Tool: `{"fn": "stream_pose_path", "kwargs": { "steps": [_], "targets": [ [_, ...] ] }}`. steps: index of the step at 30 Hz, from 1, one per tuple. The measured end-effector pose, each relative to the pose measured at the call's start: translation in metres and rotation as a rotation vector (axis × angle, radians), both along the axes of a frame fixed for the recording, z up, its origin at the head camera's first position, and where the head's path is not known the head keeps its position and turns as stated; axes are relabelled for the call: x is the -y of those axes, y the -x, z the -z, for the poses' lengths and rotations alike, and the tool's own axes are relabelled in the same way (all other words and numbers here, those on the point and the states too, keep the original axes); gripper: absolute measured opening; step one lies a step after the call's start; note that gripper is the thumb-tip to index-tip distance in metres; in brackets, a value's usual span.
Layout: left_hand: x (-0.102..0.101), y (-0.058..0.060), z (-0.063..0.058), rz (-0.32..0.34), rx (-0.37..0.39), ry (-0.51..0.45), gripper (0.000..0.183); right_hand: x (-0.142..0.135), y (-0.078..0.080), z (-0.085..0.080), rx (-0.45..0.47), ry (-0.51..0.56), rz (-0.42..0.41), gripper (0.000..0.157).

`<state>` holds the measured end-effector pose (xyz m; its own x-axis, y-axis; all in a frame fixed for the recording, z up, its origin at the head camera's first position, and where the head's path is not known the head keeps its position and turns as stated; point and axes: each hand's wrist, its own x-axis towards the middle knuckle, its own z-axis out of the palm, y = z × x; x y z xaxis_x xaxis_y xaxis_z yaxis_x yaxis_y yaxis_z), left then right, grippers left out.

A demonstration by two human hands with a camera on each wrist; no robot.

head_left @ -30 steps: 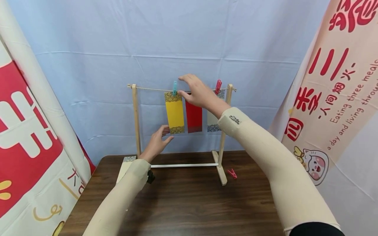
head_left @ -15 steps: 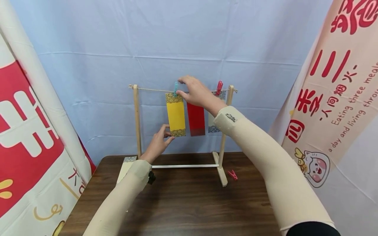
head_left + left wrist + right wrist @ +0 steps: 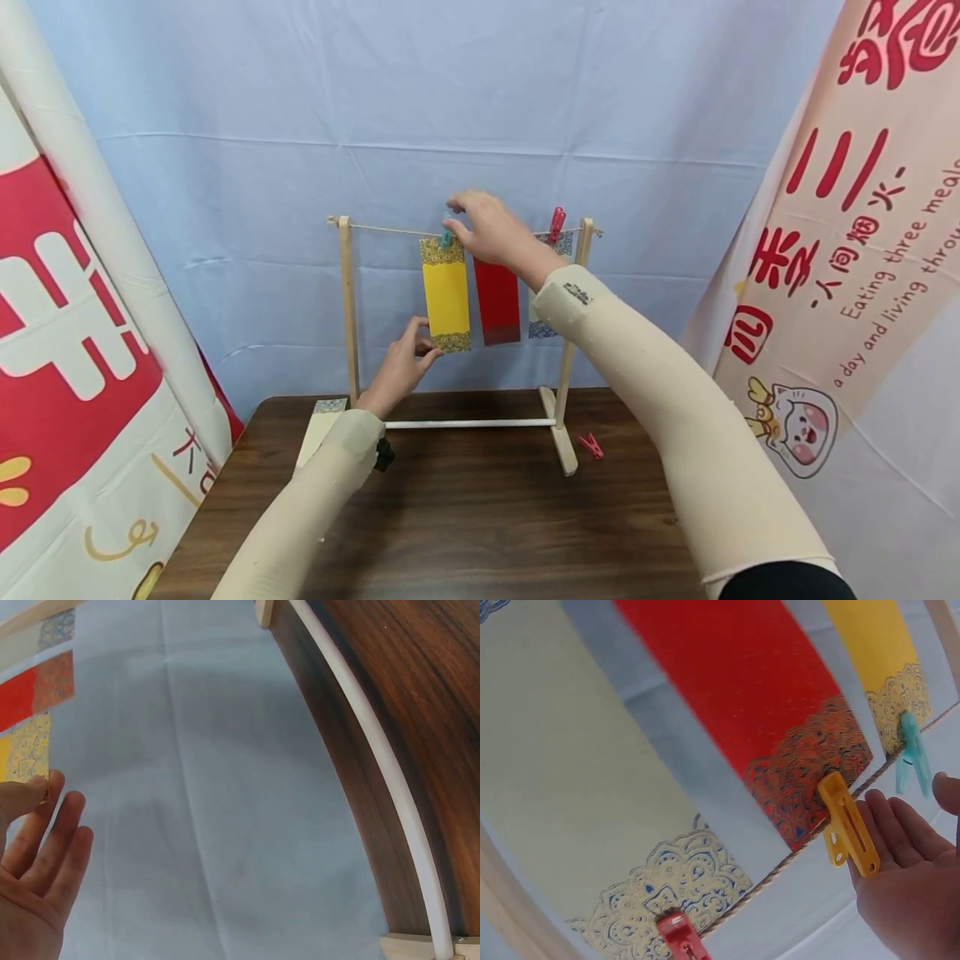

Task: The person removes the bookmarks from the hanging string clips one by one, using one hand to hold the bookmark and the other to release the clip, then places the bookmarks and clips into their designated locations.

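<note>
A yellow card point(image 3: 446, 297) with ornate ends hangs from the string under a teal clothespin point(image 3: 910, 756). My left hand point(image 3: 400, 367) pinches the card's lower left corner between thumb and fingers; the left wrist view shows the thumb on its patterned end point(image 3: 28, 754). Up at the string, my right hand point(image 3: 491, 229) has its thumb and fingers around the teal clothespin's handles, overlapping them in the head view. In the right wrist view those handles stand spread, with a gap to the thumb. Beside it, a red card point(image 3: 742, 682) hangs from an orange clothespin point(image 3: 847, 825).
A pale card point(image 3: 577, 765) hangs at the right under a red clothespin point(image 3: 557, 223). The wooden frame point(image 3: 347, 308) stands on a dark table point(image 3: 487, 525). A pink clothespin point(image 3: 591, 445) lies right of its foot, and another pale card point(image 3: 318, 429) lies left.
My right hand has shifted slightly left, so its thumb and fingertips now overlap the teal clothespin. My left thumb has closed onto the yellow card's lower corner.
</note>
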<state>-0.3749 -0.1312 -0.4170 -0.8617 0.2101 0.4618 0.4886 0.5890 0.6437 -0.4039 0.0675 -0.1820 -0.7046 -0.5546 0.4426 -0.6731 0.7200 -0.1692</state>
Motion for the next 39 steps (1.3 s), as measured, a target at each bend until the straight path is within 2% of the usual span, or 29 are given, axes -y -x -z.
{"fn": "stream_pose_path", "kwargs": {
  "steps": [16, 22, 32, 39],
  "targets": [
    [-0.001, 0.002, 0.008, -0.004, 0.003, -0.033, 0.050, 0.002, 0.003, 0.002, 0.049, 0.019, 0.025, 0.039],
    [-0.002, 0.004, 0.011, 0.004, -0.019, -0.046, 0.049, 0.003, 0.005, 0.003, 0.061, 0.051, 0.025, 0.037],
    [-0.003, 0.005, 0.012, 0.010, -0.034, -0.076, 0.047, 0.002, 0.003, 0.003, 0.015, 0.146, -0.023, 0.030],
    [-0.004, 0.008, 0.015, 0.007, -0.034, -0.091, 0.048, 0.001, 0.006, 0.010, -0.036, 0.222, -0.054, 0.023]
  ]
}}
